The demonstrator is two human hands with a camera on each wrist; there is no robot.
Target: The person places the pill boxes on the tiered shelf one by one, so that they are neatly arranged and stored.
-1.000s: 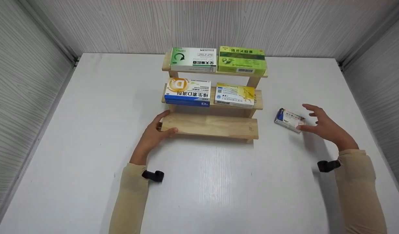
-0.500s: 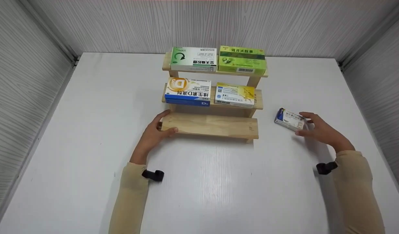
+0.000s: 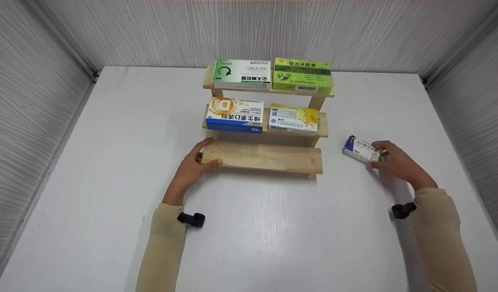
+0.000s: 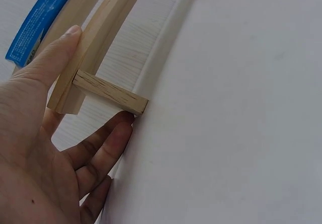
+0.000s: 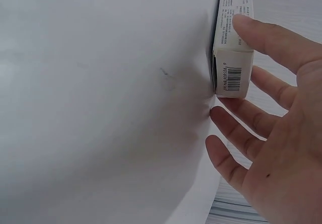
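Observation:
My left hand point(image 3: 192, 168) grips the left end of the lowest step of a three-step wooden rack point(image 3: 261, 157). In the left wrist view, the thumb point(image 4: 63, 48) lies against the board, and several fingertips are near a short leg point(image 4: 113, 92). To the right of the rack, a small white and blue medicine box point(image 3: 361, 150) lies flat on the table. My right hand point(image 3: 396, 162) pinches its right end, thumb on the near side. A barcode shows on the box's end point(image 5: 232, 75) in the right wrist view; the other fingers spread below it.
The top step holds a white-green medicine box point(image 3: 241, 74) and a green one point(image 3: 301, 76). On the middle step sit a blue-white vitamin D box point(image 3: 235, 114) and a yellow-white box point(image 3: 293, 119). Grey wood-grain walls point(image 3: 249, 32) border the white table point(image 3: 257, 235).
My right hand has shifted slightly left and its thumb and fingers have closed in on the small box. The box has stayed in place. My left hand keeps its hold on the rack.

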